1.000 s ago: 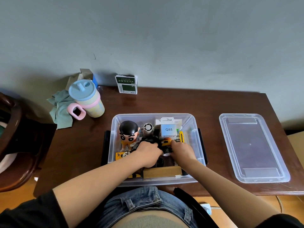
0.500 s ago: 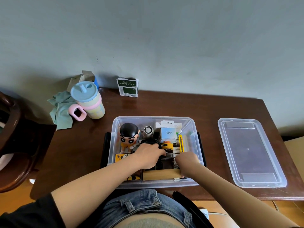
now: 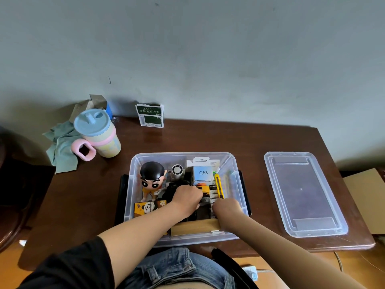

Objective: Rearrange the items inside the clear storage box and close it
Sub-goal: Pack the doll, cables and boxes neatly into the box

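The clear storage box (image 3: 183,155) stands open at the table's front middle. Its clear lid (image 3: 302,192) lies flat to the right. Inside are a black-haired figure (image 3: 152,180), a small round fan (image 3: 177,171), a Q88 box (image 3: 203,174), a yellow utility knife (image 3: 218,186), an orange tape measure (image 3: 205,189), a panda-print box (image 3: 149,207) and a brown box (image 3: 193,226). My left hand (image 3: 187,199) curls over a black item (image 3: 171,190) in the box's middle. My right hand (image 3: 227,209) reaches down at the front right, by the brown box's end. Its fingers are hidden.
A lidded pastel cup with a pink handle (image 3: 98,134) and a green cloth (image 3: 60,147) sit at the back left. A green-and-white carton (image 3: 150,115) stands against the wall. A dark chair (image 3: 8,195) is left of the table, a cardboard box (image 3: 366,197) right.
My right hand has drawn back from the box's middle to its front right corner. My left hand has stayed on the black item.
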A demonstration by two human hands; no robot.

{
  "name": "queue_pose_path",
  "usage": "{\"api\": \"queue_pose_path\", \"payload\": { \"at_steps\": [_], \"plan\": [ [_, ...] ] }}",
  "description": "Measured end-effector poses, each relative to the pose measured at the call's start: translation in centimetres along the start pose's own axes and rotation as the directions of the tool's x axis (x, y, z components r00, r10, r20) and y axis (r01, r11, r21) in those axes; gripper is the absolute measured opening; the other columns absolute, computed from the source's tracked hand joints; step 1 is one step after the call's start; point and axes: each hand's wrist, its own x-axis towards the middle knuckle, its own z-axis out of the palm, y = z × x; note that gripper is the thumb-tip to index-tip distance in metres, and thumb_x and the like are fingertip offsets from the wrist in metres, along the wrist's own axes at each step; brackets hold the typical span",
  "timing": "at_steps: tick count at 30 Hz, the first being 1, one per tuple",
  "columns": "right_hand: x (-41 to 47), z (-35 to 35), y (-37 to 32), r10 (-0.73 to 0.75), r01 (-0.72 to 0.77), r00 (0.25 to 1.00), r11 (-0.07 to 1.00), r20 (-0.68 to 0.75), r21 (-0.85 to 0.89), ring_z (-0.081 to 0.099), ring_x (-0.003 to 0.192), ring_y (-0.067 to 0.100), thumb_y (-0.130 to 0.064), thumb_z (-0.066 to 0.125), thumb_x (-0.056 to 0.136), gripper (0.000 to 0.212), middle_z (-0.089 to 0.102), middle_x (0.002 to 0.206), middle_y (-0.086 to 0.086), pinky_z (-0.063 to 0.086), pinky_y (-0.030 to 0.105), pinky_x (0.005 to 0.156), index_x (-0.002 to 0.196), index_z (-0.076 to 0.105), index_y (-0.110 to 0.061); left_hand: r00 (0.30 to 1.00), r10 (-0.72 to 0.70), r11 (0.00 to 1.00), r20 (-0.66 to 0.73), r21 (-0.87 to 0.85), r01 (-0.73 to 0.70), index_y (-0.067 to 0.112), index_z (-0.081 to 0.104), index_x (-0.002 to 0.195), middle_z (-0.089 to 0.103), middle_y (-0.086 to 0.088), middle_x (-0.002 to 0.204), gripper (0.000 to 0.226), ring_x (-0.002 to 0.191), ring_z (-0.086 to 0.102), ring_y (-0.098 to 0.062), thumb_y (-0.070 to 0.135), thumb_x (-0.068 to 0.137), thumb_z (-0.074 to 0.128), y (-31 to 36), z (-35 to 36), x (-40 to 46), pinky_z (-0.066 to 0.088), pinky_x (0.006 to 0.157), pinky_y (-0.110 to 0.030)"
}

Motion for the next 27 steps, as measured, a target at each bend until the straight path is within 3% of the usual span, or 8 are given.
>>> {"api": "queue_pose_path", "payload": {
  "at_steps": [3, 7, 11, 13, 20, 23, 25, 27],
  "plan": [
    [0.2, 0.4, 0.0, 0.004, -0.004, 1.0, 1.0, -0.001, -0.012, 0.061, 0.102, 0.025, -0.005, 0.057, 0.087, 0.027, 0.058, 0.111, 0.007, 0.042, 0.027, 0.07, 0.112, 0.06, -0.011, 0.999, -0.036, 0.999, 0.001, -0.011, 0.036, 0.005, 0.063, 0.098, 0.067, -0.014, 0.095, 0.015, 0.089, 0.064, -0.033, 0.015, 0.093, 0.053, 0.2, 0.5, 0.0, 0.038, 0.06, -0.032],
    [0.7, 0.6, -0.1, 0.003, -0.003, 1.0, 0.999, 0.003, -0.032, 0.062, 0.102, 0.023, -0.001, 0.055, 0.086, 0.026, 0.05, 0.084, 0.004, 0.039, 0.026, 0.067, 0.109, 0.063, -0.012, 0.998, -0.065, 0.997, 0.009, -0.037, 0.066, 0.004, 0.063, 0.1, 0.067, -0.014, 0.098, 0.015, 0.092, 0.064, -0.034, 0.011, 0.093, 0.052, 0.5, 0.9, 0.2, 0.038, 0.062, -0.033],
    [0.6, 0.5, 0.2, -0.031, 0.03, 0.999, 0.999, -0.027, -0.021, 0.064, 0.096, 0.023, -0.016, 0.066, 0.082, 0.02, 0.064, 0.1, 0.003, 0.042, 0.026, 0.067, 0.102, 0.065, -0.013, 0.998, -0.066, 0.998, 0.011, -0.014, 0.066, 0.006, 0.064, 0.095, 0.068, -0.013, 0.094, 0.015, 0.089, 0.065, -0.033, 0.017, 0.095, 0.055, 0.1, 0.7, 0.3, 0.039, 0.061, -0.032],
    [0.5, 0.6, 0.3, -0.028, 0.028, 0.998, 1.0, -0.05, 0.0, 0.064, 0.093, 0.023, -0.021, 0.067, 0.081, 0.019, 0.063, 0.091, 0.002, 0.042, 0.026, 0.065, 0.098, 0.066, -0.014, 0.998, -0.063, 0.998, 0.01, -0.011, 0.063, 0.006, 0.064, 0.093, 0.068, -0.012, 0.092, 0.019, 0.088, 0.065, -0.032, 0.024, 0.094, 0.056, 0.0, 0.6, 0.4, 0.038, 0.06, -0.032],
    [0.8, 0.6, 0.0, -0.015, 0.014, 1.0, 0.999, -0.006, -0.052, 0.063, 0.097, 0.021, -0.009, 0.061, 0.086, 0.02, 0.065, 0.105, 0.002, 0.042, 0.026, 0.067, 0.105, 0.064, -0.013, 0.999, -0.032, 0.998, -0.019, -0.06, 0.031, 0.009, 0.061, 0.09, 0.067, -0.01, 0.091, 0.034, 0.084, 0.064, -0.029, 0.042, 0.094, 0.054, -0.2, 0.4, 0.0, 0.039, 0.06, -0.031],
    [0.7, 0.1, 0.4, -0.039, 0.04, 0.999, 0.998, -0.021, 0.038, 0.064, 0.089, 0.024, -0.015, 0.067, 0.081, 0.007, 0.061, 0.084, 0.001, 0.042, 0.027, 0.064, 0.087, 0.063, -0.014, 0.999, -0.044, 0.996, -0.003, -0.077, 0.044, 0.007, 0.062, 0.096, 0.067, -0.011, 0.094, 0.033, 0.089, 0.064, -0.03, 0.039, 0.094, 0.055, -0.4, -0.1, -0.1, 0.04, 0.063, -0.032],
    [0.2, -0.2, 1.1, -0.029, 0.041, 0.996, 0.988, -0.085, 0.147, 0.058, 0.076, 0.026, -0.018, 0.066, 0.079, 0.018, 0.049, 0.07, 0.0, 0.042, 0.028, 0.061, 0.07, 0.052, -0.013, 0.998, -0.053, 0.994, 0.025, -0.097, 0.055, 0.006, 0.062, 0.095, 0.068, -0.012, 0.094, 0.032, 0.09, 0.064, -0.031, 0.037, 0.093, 0.057, -0.4, -0.6, -0.2, 0.04, 0.064, -0.033],
    [-0.1, -0.3, 2.1, -0.02, 0.07, 0.986, 0.953, -0.168, 0.293, 0.058, 0.077, 0.026, -0.022, 0.067, 0.077, 0.017, 0.056, 0.082, 0.004, 0.048, 0.032, 0.063, 0.077, 0.056, -0.01, 0.997, -0.064, 0.992, 0.047, -0.105, 0.069, 0.006, 0.063, 0.096, 0.068, -0.011, 0.095, 0.028, 0.09, 0.064, -0.031, 0.033, 0.093, 0.058, -0.6, -1.1, -0.6, 0.042, 0.066, -0.033]
  ]
}}
